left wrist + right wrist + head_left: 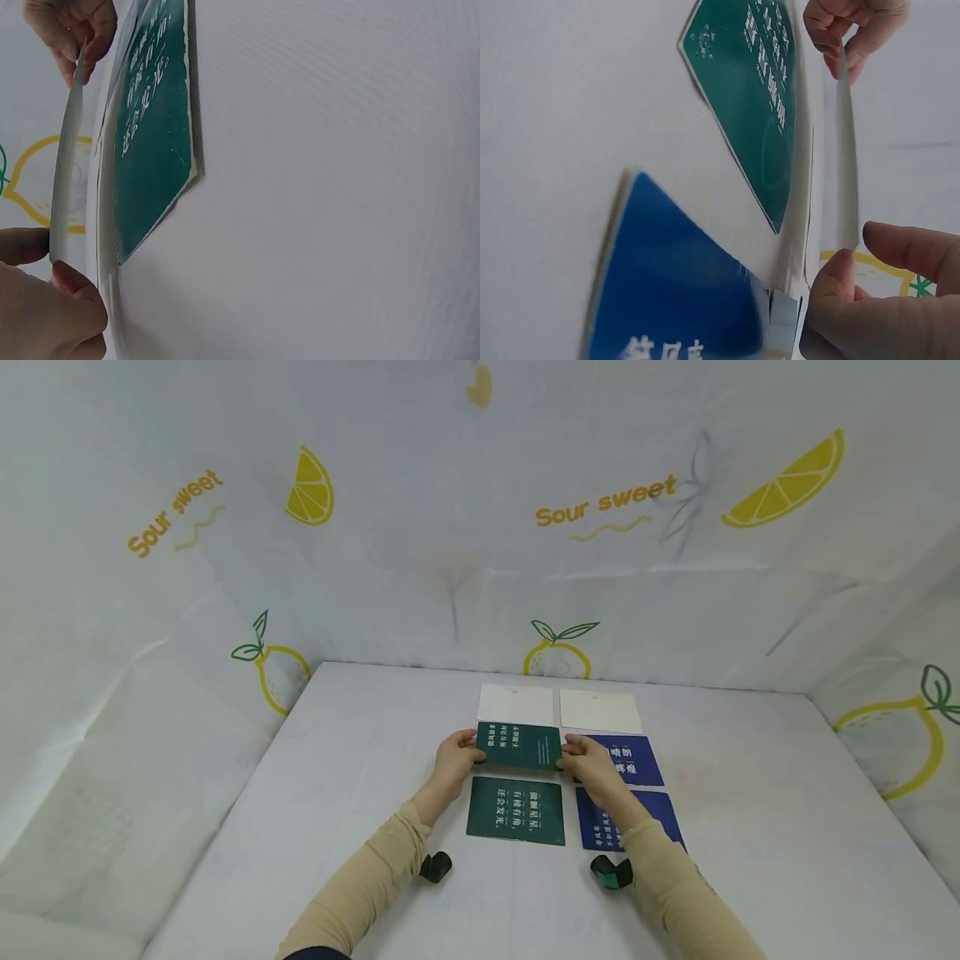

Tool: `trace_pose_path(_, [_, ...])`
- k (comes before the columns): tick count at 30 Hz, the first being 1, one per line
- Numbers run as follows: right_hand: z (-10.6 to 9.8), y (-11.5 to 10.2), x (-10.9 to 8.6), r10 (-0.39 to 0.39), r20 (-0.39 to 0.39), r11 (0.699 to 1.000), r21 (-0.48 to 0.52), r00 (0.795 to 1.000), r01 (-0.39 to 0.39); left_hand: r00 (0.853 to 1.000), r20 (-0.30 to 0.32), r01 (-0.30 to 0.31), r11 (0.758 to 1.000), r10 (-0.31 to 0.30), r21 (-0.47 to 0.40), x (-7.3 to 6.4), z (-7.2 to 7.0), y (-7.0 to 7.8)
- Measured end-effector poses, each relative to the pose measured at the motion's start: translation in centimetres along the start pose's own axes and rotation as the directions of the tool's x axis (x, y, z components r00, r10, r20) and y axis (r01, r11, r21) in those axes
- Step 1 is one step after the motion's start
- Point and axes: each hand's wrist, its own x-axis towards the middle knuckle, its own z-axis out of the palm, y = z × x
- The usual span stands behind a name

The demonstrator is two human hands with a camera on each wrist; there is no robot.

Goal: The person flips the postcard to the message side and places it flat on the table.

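A dark green card [519, 746] with white writing is held up off the table between the two hands. My left hand [454, 763] pinches its left edge, and my right hand [590, 766] holds its right edge. Seen edge-on in the left wrist view, the raised card [67, 157] looks thin, with a pale back. Just nearer to me lies a second green card [515, 811], flat on the table. Two blue cards lie to the right, a far one [643, 760] and a near one [675, 277], partly covered by my right hand and forearm in the head view.
Behind the raised card lie two white cards, left [516, 702] and right [600, 711]. They rest on a white table [315, 777] enclosed by a lemon-printed cloth [405, 552]. Dark straps or devices [436, 867] show beside both forearms.
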Motion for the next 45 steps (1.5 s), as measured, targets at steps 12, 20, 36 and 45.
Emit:
trace_pose_path(12, [0.0, -0.9, 0.1, -0.041, -0.088, 0.999, 0.007, 0.995, 0.042, 0.993, -0.085, -0.085, 0.996, 0.085, 0.01, 0.0, 0.5, 0.8])
trace_pose_path(20, [-0.2, -1.6, -0.3, -0.119, -0.128, 0.987, 0.092, 0.985, 0.131, 0.978, -0.096, -0.18, 0.983, 0.183, 0.038, -0.1, -0.1, 2.0])
trace_pose_path(36, [-1.1, -2.3, 0.0, -0.092, -0.155, 0.99, 0.096, 0.984, 0.107, 0.98, -0.052, -0.198, 0.975, 0.194, -0.099, -0.1, -1.3, 3.4])
trace_pose_path(45, [-1.5, -2.1, -0.2, -0.09, -0.113, 0.988, 0.116, 0.989, 0.103, 0.975, 0.004, -0.22, 0.971, 0.222, -0.098, 0.0, -2.1, 3.1])
